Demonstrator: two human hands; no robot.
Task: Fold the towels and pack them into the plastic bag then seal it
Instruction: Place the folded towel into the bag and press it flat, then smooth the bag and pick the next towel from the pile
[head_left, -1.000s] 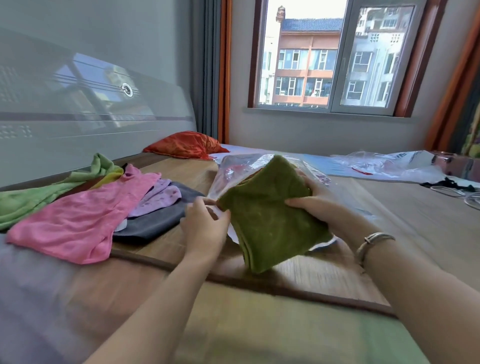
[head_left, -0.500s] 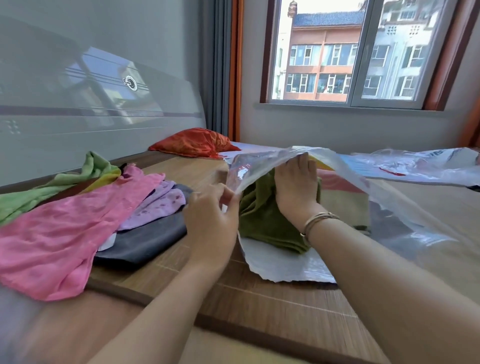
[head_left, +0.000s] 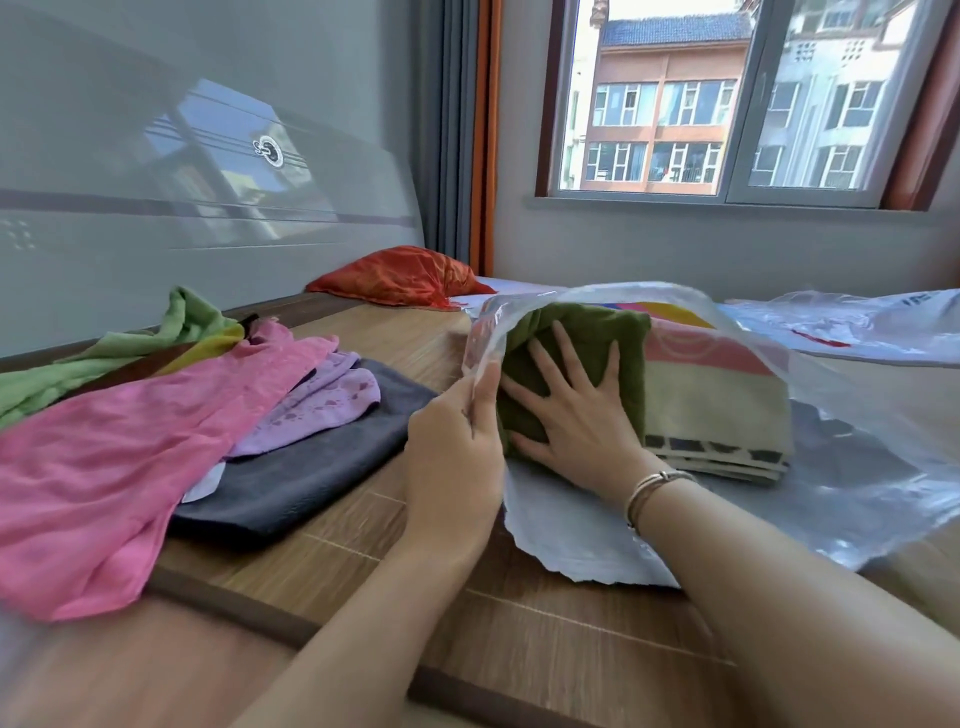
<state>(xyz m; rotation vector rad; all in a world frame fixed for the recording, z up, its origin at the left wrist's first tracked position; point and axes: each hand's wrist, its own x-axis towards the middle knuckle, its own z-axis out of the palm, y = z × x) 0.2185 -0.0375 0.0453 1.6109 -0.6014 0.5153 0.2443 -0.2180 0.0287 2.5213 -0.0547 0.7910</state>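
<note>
left hand: grip pinching bag mouth edge
right hand: fingers spread flat, pressing green towel inside bag
striped towel: in bag, touching green towel

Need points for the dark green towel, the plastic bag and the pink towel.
dark green towel (head_left: 587, 332): head view, on its upper folded face, inside the bag.
plastic bag (head_left: 571, 540): head view, on the bare lower flap at the mouth.
pink towel (head_left: 104, 467): head view, mid-cloth, on the unfolded pile.

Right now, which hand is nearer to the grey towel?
Left. The left hand pinches the plastic bag edge right beside the grey towel; the right hand presses the green towel inside, farther away.
</note>
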